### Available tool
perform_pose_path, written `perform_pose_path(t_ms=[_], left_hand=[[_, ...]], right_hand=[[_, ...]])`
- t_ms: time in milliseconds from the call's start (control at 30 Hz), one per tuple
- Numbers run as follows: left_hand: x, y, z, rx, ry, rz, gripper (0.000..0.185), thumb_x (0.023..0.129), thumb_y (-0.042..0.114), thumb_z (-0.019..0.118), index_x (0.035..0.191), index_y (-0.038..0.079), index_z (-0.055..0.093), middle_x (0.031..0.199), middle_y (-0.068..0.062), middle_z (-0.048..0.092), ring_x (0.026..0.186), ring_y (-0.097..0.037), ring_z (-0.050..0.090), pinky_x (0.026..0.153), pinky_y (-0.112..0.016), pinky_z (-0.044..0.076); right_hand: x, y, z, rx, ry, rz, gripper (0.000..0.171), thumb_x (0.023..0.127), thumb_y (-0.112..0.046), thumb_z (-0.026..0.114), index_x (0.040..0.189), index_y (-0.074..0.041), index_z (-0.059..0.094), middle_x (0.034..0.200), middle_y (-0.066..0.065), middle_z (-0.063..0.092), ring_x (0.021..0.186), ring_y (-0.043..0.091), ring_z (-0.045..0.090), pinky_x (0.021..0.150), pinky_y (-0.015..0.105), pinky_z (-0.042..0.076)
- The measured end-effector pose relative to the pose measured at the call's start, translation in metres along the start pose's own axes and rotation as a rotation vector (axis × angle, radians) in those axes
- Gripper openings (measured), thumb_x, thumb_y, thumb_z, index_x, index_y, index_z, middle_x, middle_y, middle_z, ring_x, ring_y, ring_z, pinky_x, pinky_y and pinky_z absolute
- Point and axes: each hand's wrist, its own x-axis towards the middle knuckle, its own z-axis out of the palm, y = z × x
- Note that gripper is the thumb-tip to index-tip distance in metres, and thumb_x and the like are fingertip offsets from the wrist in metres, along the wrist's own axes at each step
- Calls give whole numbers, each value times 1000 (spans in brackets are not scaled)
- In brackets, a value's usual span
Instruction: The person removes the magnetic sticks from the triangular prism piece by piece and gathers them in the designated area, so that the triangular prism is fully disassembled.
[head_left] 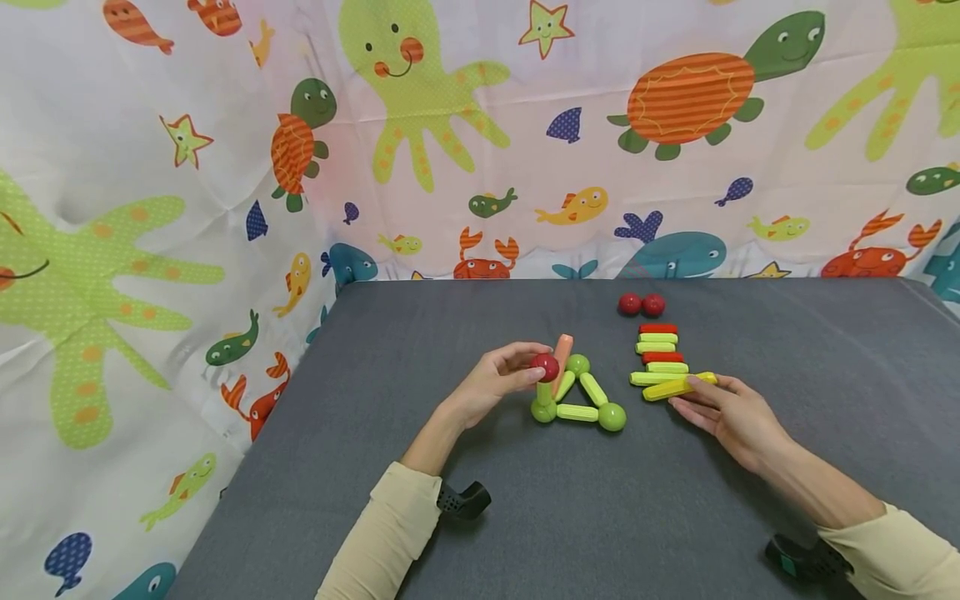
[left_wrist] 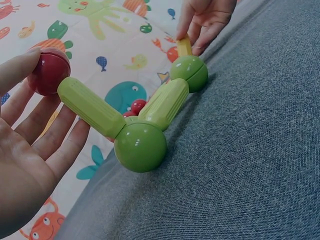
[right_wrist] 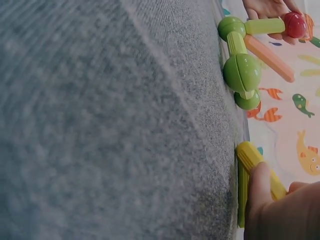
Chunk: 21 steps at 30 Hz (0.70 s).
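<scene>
Left hand: the left hand (head_left: pixel 495 383) pinches a red ball (head_left: pixel 547 364) between thumb and fingertips; from my remote seat, the left wrist view shows the other fingers spread beside the upright green rod (head_left: pixel 544 393).
Right hand: the right hand (head_left: pixel 738 417) holds a yellow rod (head_left: pixel 670 389) near one end, thumb against fingers.
Red ball: at the top of the upright green rod; I cannot tell whether the two are joined.
Green triangle: the green triangle (head_left: pixel 577 412), three balls linked by three rods, sits on the grey table (head_left: pixel 600 517) between the hands.
Orange rod: the orange rod (head_left: pixel 563 350) slants upward behind the red ball; I cannot make out its lower joint.
Yellow rod: tilted, at the near end of a row of red and green rods (head_left: pixel 657 348); contact with the row is unclear.
Weight and stiffness: I judge all pieces light, rigid and hard to break, probably plastic.
Surface: the balls look glossy, so I expect slipping under a loose pinch; the rods' ridges should give better purchase.
Where to hold: I favour opposite sides of a ball, and a rod's middle or one end, leaving the other end free.
</scene>
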Motion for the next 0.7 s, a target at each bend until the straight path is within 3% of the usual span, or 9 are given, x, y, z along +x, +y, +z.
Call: perform_pose_path(t_ms=[67,133,267,467,633,700], left_hand=[[0,0,0,0,-1,-2,38,95,5,58,131,-2,51,121,-12,57,105,-20,55,96,-53,40],[0,0,0,3,1,-6,38,95,4,58,131,-2,51,121,-12,57,105,-20,55,96,-53,40],[0,0,0,9,7,-12,38,95,4,58,131,-2,52,121,-12,57,105,-21,56,96,-53,41],[0,-1,0,12,10,-16,38,94,5,59,131,-1,52,121,-13,57,105,-21,56,96,-54,40],[0,-1,1,12,7,-6,38,94,6,59,131,-2,52,121,-13,57,105,-21,56,96,-53,41],[0,-1,1,10,8,-3,38,94,6,59,131,-2,52,120,-13,57,104,-20,56,96,-53,41]], right_hand=[[0,0,-1,-46,25,-1,44,90,-18,66,116,-8,32,96,2,63,89,20,66,86,35,51],[0,1,-1,-131,53,-11,57,91,-21,65,131,-3,27,93,0,63,87,18,67,84,35,51],[1,1,-1,-283,96,-12,87,93,-24,62,146,6,0,89,0,64,84,14,67,82,33,52],[0,0,-3,-312,99,14,69,97,-23,56,141,6,12,90,2,64,83,14,67,81,33,53],[-2,-1,-3,-370,55,-17,81,100,-21,49,148,2,-13,93,2,65,86,13,67,81,33,53],[-3,-1,-2,-400,42,-33,82,101,-20,48,148,-1,-16,95,3,65,87,13,67,81,33,53]])
